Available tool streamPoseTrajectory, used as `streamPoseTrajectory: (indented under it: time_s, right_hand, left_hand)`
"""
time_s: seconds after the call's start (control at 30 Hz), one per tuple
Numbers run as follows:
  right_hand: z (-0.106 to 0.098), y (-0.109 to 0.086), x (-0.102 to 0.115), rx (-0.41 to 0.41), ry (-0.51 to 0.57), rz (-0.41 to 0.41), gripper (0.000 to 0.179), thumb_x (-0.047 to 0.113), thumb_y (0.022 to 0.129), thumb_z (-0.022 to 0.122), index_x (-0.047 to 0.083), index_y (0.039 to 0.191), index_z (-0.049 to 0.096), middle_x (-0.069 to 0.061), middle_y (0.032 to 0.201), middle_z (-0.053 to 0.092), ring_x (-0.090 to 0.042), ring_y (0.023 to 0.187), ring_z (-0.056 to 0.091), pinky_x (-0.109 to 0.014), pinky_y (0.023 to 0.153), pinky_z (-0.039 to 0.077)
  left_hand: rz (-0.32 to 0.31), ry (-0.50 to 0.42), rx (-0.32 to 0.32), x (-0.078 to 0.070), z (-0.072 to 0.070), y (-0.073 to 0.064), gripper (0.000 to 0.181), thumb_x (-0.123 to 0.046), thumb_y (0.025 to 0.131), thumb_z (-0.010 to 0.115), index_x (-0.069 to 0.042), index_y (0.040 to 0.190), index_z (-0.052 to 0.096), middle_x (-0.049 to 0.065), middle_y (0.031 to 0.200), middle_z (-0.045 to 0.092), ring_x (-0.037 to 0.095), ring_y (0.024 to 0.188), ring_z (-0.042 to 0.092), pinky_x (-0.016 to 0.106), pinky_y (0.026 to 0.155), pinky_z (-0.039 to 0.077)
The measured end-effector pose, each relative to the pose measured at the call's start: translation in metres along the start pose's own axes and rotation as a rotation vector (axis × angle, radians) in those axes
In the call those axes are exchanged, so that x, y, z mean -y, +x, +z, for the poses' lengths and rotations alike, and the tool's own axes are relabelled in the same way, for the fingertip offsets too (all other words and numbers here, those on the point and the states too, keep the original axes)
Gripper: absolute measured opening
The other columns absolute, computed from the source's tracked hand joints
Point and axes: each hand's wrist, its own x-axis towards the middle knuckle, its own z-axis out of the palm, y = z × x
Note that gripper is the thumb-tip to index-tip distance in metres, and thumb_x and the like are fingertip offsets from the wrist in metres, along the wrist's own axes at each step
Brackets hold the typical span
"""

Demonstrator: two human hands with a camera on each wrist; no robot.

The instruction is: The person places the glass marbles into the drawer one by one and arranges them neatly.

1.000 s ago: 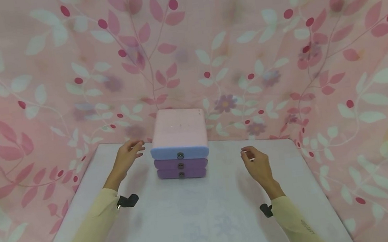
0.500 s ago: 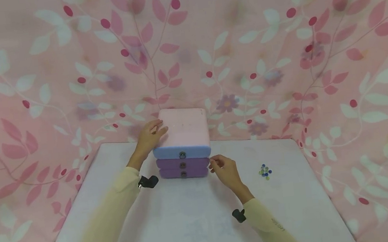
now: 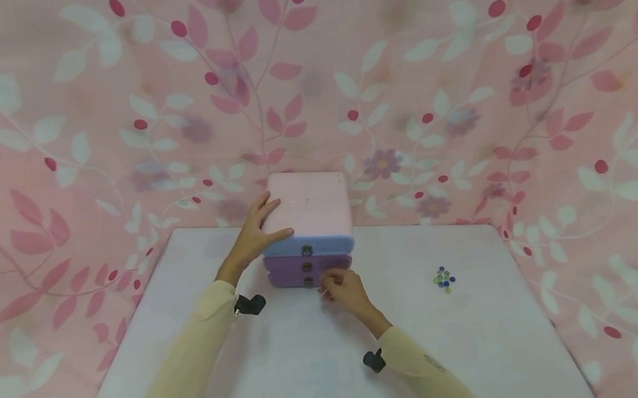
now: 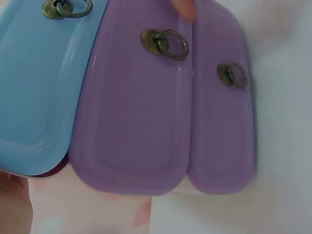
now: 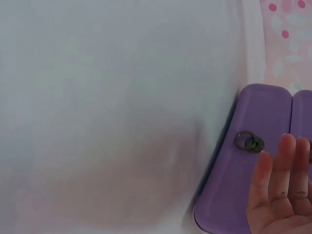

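A small drawer box [image 3: 309, 203] with a pink top stands at the back of the table. Its front has a blue drawer [image 4: 41, 87] above two purple drawers [image 4: 134, 112], each with a bronze ring pull [image 4: 175, 45]. My left hand [image 3: 249, 236] rests on the box's left side, fingers and thumb reaching onto the top. Relaxed fingers of my right hand [image 3: 346, 291] are before the right part of the purple drawers. In the right wrist view they lie beside the lowest drawer's ring pull [image 5: 249, 141], without holding it. All the drawers look closed.
Several blue and green marbles [image 3: 444, 280] lie on the right of the white-covered table [image 3: 310, 384]. A pink floral cloth [image 3: 306, 82] hangs close behind the box and along both sides.
My left hand came in from the left onto the box. My right hand moved left to the drawer fronts, uncovering the marbles. The drawers have not moved.
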Motion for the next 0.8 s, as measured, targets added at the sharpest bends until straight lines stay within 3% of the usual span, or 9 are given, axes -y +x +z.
streamPoseTrajectory:
  time_s: [0.17, 0.4, 0.53, 0.67, 0.8]
  right_hand:
    - [0.012, 0.000, 0.005, 0.016, 0.072, 0.050, 0.030, 0.016, 0.099, 0.057, -0.006, 0.118, 0.065, -0.016, 0.086, 0.072, -0.031, 0.071, 0.071, -0.048, 0.068, 0.060]
    - [0.020, 0.006, 0.001, 0.047, 0.156, 0.058, 0.035, 0.020, 0.100, 0.055, -0.005, 0.122, 0.063, -0.016, 0.090, 0.073, -0.030, 0.073, 0.072, -0.048, 0.070, 0.060]
    - [0.024, 0.008, 0.002, 0.058, 0.181, 0.062, 0.036, 0.021, 0.101, 0.053, -0.005, 0.124, 0.062, -0.016, 0.092, 0.073, -0.030, 0.075, 0.072, -0.048, 0.071, 0.060]
    - [0.031, 0.007, 0.001, 0.068, 0.247, 0.093, 0.036, 0.020, 0.101, 0.053, -0.006, 0.124, 0.062, -0.018, 0.094, 0.072, -0.034, 0.078, 0.071, -0.049, 0.074, 0.059]
    - [0.036, 0.008, 0.002, 0.060, 0.292, 0.123, 0.036, 0.021, 0.101, 0.054, -0.008, 0.120, 0.064, -0.018, 0.094, 0.072, -0.036, 0.081, 0.070, -0.048, 0.074, 0.060]
  left_hand:
    - [0.014, -0.012, 0.008, -0.017, -0.001, -0.008, 0.090, -0.024, 0.078, 0.084, -0.007, 0.151, 0.034, 0.007, 0.163, 0.008, 0.027, 0.149, 0.004, 0.056, 0.117, 0.016]
    - [0.027, -0.005, -0.020, 0.011, -0.002, 0.005, 0.121, -0.042, 0.066, 0.090, -0.029, 0.158, 0.011, -0.016, 0.159, 0.015, 0.012, 0.147, 0.013, 0.044, 0.119, 0.019]
    - [0.095, 0.007, -0.003, 0.007, -0.005, 0.012, 0.131, -0.040, 0.061, 0.093, -0.029, 0.158, 0.006, -0.012, 0.161, 0.017, 0.009, 0.146, 0.016, 0.047, 0.119, 0.019]
    - [0.114, -0.036, 0.022, 0.005, -0.007, 0.015, 0.136, -0.030, 0.060, 0.095, -0.035, 0.156, 0.000, -0.006, 0.162, 0.015, 0.005, 0.145, 0.016, 0.044, 0.120, 0.017]
    - [0.147, -0.091, 0.032, -0.003, -0.007, 0.014, 0.140, -0.018, 0.059, 0.096, -0.033, 0.156, -0.004, 0.000, 0.163, 0.012, 0.011, 0.147, 0.014, 0.043, 0.120, 0.014]
